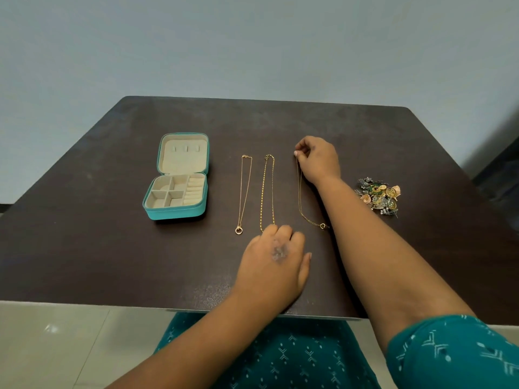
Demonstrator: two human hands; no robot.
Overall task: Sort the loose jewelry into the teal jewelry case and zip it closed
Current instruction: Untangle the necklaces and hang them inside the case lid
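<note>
Three necklaces lie straight beside the open teal case, likely to avoid tangling. Right hand pinches the rightmost necklace; left hand, fingers curled, touches the middle necklace.

We recorded two bare forearms with no rings, watch or bracelets. The left hand carried a greyish, rough-looking mark on its back. The right hand showed no marking. A teal sleeve with a pale chevron-and-dash print covered the right upper arm; matching teal garment covered the lap.
</note>
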